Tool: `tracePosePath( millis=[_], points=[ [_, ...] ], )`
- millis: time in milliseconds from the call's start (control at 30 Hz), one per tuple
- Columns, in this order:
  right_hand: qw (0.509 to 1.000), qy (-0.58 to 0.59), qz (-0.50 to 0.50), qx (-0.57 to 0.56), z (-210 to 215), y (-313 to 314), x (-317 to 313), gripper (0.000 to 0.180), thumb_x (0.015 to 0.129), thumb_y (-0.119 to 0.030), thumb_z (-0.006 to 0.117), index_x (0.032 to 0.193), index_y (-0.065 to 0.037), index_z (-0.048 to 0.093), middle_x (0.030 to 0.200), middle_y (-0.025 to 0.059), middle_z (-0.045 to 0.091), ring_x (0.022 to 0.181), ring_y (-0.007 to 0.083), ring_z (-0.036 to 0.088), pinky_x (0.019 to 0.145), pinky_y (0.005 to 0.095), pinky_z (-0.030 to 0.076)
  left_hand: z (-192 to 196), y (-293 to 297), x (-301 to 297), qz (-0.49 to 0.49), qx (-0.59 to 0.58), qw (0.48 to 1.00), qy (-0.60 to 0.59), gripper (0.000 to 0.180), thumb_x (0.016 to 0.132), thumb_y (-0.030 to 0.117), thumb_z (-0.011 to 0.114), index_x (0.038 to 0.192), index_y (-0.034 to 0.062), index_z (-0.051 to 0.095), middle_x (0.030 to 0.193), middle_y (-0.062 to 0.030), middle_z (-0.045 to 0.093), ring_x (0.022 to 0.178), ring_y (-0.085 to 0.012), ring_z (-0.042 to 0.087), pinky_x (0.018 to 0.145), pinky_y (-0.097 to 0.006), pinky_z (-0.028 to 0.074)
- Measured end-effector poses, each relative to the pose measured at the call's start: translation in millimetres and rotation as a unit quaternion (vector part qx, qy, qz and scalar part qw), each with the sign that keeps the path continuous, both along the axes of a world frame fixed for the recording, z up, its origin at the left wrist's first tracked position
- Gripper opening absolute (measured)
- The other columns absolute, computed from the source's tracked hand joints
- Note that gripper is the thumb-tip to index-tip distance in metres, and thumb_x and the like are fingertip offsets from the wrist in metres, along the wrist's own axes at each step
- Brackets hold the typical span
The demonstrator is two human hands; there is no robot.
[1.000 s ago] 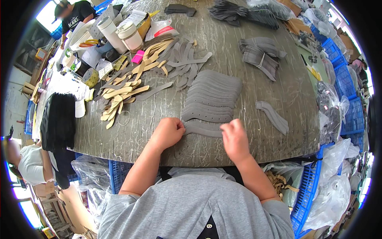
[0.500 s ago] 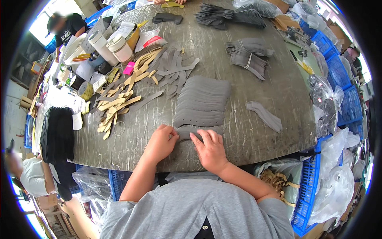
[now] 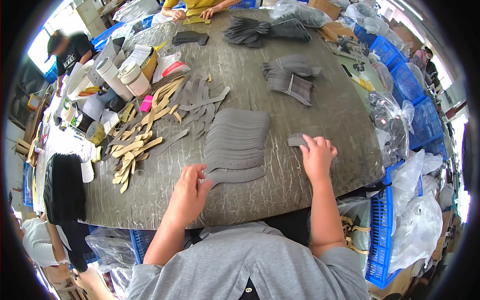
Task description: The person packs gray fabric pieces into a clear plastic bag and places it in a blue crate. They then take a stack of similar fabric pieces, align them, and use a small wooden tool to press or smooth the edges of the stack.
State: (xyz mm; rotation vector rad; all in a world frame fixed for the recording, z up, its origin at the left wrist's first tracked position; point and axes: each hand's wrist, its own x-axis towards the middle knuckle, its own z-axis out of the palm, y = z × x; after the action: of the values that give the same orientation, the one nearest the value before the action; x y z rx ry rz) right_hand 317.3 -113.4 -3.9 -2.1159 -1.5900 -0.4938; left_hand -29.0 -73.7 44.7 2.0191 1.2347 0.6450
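Overlapping grey curved strips with small holes lie fanned in a column on the table before me. The nearest strip sits at the column's lower end. My left hand rests beside that strip's left end, thumb and fingers apart, with nothing seen in it. To the right, my right hand pinches a small stack of grey strips; the hand covers most of the stack.
Loose tan and grey strips are heaped left of the column. Farther off lie banded grey bundles. A black stack stands at the left edge. A co-worker's hands hold a yellow piece at the far side. Blue crates line the right.
My right hand has left the nearest strip and moved right onto the small stack. My left hand has come off that strip's end. The view has shifted slightly, and the co-worker shows more.
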Motion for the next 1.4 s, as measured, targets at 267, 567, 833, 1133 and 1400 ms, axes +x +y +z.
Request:
tracePosePath(
  millis=[267, 567, 833, 1133, 1400],
  points=[
    [0.725, 0.551, 0.401, -0.103, 34.3, -13.7, -150.6, 0.013, 0.078, -0.003, 0.064, 0.09, 0.0, 0.065, 0.084, 0.0175, 0.065, 0.076, 0.0337, 0.063, 0.068, 0.038, 0.049, 13.9, -16.4, 39.6, -0.156, 0.189, 0.968, 0.044, 0.078, 0.078, 0.045, 0.07, 0.138, 0.0041, 0.04, 0.109, -0.0191, 0.05, 0.091, -0.0354, 0.057, 0.072, -0.041, 0.053],
    [0.588, 0.681, 0.393, -0.19, 23.1, -9.0, -157.3, 0.017, 0.086, -0.014, 0.064, 0.093, 0.002, 0.067, 0.081, 0.0072, 0.069, 0.071, 0.0092, 0.059, 0.063, 0.0276, 0.046, 8.7, -13.0, 23.0, -0.204, 0.211, 0.956, 0.012, 0.091, 0.076, 0.061, 0.061, 0.143, 0.0041, 0.035, 0.107, -0.0187, 0.049, 0.088, -0.0331, 0.058, 0.067, -0.04, 0.053],
    [0.527, 0.741, 0.363, -0.204, 20.5, -9.1, -161.1, 0.013, 0.085, -0.012, 0.068, 0.089, 0.001, 0.069, 0.08, 0.0021, 0.067, 0.072, 0.0073, 0.057, 0.064, 0.0244, 0.046, 10.9, -11.2, 20.6, -0.215, 0.167, 0.961, -0.055, 0.087, 0.078, 0.056, 0.063, 0.14, 0.002, 0.036, 0.112, -0.0202, 0.048, 0.086, -0.0331, 0.059, 0.07, -0.04, 0.053],
    [0.351, 0.861, 0.339, -0.144, 21.1, -13.0, -171.6, 0.011, 0.093, -0.004, 0.048, 0.085, -0.006, 0.055, 0.077, -0.0004, 0.051, 0.074, 0.0093, 0.048, 0.073, 0.0259, 0.042, 27.0, 8.8, 12.0, -0.163, 0.028, 0.978, -0.128, 0.024, 0.091, 0.005, 0.058, 0.114, -0.0024, 0.06, 0.098, -0.0146, 0.061, 0.085, -0.0276, 0.062, 0.076, -0.034, 0.05],
    [0.251, 0.938, 0.234, -0.051, 35.7, 0.0, -156.5, 0.011, 0.087, -0.001, 0.045, 0.082, -0.004, 0.055, 0.076, 0.0082, 0.055, 0.076, 0.0183, 0.056, 0.082, 0.0385, 0.048, 25.0, 3.7, 1.1, -0.169, 0.187, 0.962, -0.102, 0.018, 0.071, -0.01, 0.07, 0.085, 0.0012, 0.066, 0.087, -0.0075, 0.063, 0.065, -0.0136, 0.057, 0.056, -0.026, 0.046]
  ],
)
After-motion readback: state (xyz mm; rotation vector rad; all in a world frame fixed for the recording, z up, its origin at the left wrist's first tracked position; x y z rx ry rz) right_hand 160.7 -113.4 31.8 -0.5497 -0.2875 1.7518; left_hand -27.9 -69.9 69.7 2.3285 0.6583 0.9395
